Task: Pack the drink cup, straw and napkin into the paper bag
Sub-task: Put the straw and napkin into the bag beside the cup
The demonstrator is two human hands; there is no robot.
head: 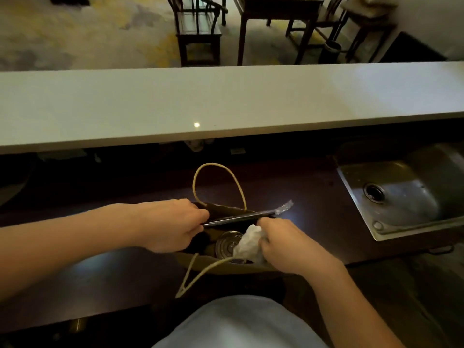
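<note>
A brown paper bag (227,265) with cord handles stands open on the dark counter in front of me. Inside it I see the clear lid of the drink cup (227,243). My left hand (173,224) grips the left end of a dark straw (241,217) in a clear wrapper, which lies across the bag's mouth with its tip past the right rim. My right hand (288,244) holds a crumpled white napkin (249,243) just inside the opening, over the cup's right side.
A steel sink (406,194) is sunk into the dark counter (100,267) at the right. A raised white bar top (226,101) runs across beyond the bag. Dark wooden chairs (198,33) and a table stand on the floor behind it.
</note>
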